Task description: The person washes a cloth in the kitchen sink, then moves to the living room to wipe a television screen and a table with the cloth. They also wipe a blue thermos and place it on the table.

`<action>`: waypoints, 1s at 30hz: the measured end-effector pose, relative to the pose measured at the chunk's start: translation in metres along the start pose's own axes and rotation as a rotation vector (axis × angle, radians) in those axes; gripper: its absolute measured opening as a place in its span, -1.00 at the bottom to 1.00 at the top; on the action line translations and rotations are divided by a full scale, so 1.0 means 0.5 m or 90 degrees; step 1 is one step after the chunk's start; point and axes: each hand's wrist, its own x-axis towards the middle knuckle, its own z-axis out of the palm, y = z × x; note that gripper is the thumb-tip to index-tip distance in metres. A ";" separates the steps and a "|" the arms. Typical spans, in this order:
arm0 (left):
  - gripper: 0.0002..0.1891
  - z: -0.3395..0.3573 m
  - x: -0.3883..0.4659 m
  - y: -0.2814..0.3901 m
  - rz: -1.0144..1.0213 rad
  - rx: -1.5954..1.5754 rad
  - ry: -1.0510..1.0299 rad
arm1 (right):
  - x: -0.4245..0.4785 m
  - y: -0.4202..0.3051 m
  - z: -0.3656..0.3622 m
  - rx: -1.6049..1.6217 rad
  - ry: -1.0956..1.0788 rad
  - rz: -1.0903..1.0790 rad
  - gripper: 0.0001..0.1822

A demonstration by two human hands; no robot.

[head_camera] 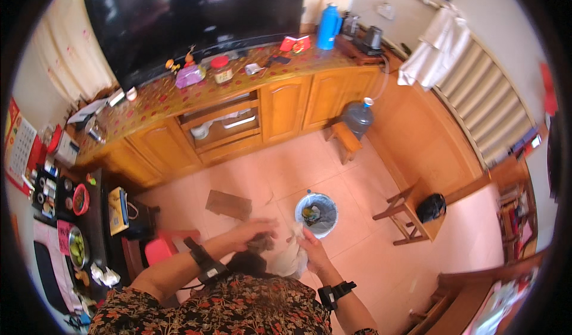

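Observation:
My right hand [315,248] grips the top of a whitish, crumpled bag or cloth [288,259] that hangs in front of my body. To its left is my left hand [257,233], its fingers spread and slightly blurred, over a small greyish-brown clump [261,243]; whether it holds the clump cannot be told. Just beyond my right hand stands a round bin with a pale liner [337,219], some waste lying in it. Both wrists wear black straps with small devices.
A brown board [229,204] lies on the tiled floor, near a pink stool [160,249]. At right stands a wooden chair [409,205] holding a black bag. Ahead are a long wooden cabinet [286,107], a small wooden stool [346,140] and a water jug [358,116].

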 end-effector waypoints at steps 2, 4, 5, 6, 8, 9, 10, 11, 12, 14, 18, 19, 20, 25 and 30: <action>-0.63 -0.075 0.024 0.029 0.026 -0.063 0.021 | 0.073 -0.050 -0.021 0.024 0.013 0.040 -0.56; -0.62 -0.150 0.046 0.059 0.037 -0.143 0.082 | 0.173 -0.101 -0.028 0.031 0.019 0.050 -0.59; -0.61 -0.185 0.062 0.072 0.041 -0.183 0.108 | 0.224 -0.126 -0.032 0.036 0.003 0.057 -0.60; -0.57 -0.207 0.078 0.092 0.083 -0.215 0.110 | 0.273 -0.151 -0.033 0.043 -0.011 0.068 -0.61; -0.60 -0.256 0.103 0.132 0.082 -0.308 0.142 | 0.363 -0.186 -0.022 0.065 0.005 0.105 -0.64; -0.62 -0.268 0.120 0.164 0.084 -0.356 0.148 | 0.398 -0.207 -0.022 0.057 0.010 0.117 -0.64; -0.62 -0.289 0.140 0.197 0.080 -0.390 0.113 | 0.434 -0.224 -0.022 0.050 0.016 0.127 -0.64; -0.63 -0.305 0.161 0.229 0.086 -0.402 0.106 | 0.467 -0.242 -0.021 0.044 0.022 0.138 -0.64; -0.64 -0.315 0.175 0.263 0.087 -0.409 0.104 | 0.497 -0.264 -0.016 0.035 0.019 0.139 -0.64; -0.65 -0.349 0.207 0.308 0.096 -0.387 0.094 | 0.562 -0.311 0.003 0.017 0.011 0.143 -0.64; -0.73 -0.413 0.274 0.384 0.074 -0.285 0.124 | 0.693 -0.383 0.032 0.058 -0.003 0.121 -0.62; -0.76 -0.410 0.288 0.414 0.063 -0.265 0.145 | 0.722 -0.394 0.035 0.049 -0.004 0.133 -0.62; -0.80 -0.406 0.299 0.443 0.081 -0.254 0.168 | 0.750 -0.402 0.039 0.040 -0.006 0.145 -0.62; -0.89 -0.396 0.349 0.552 0.134 -0.239 0.197 | 0.889 -0.472 0.034 0.013 -0.015 0.161 -0.61; -0.85 -0.439 0.446 0.642 0.142 -0.277 0.175 | 1.087 -0.573 0.019 0.023 -0.048 0.158 -0.64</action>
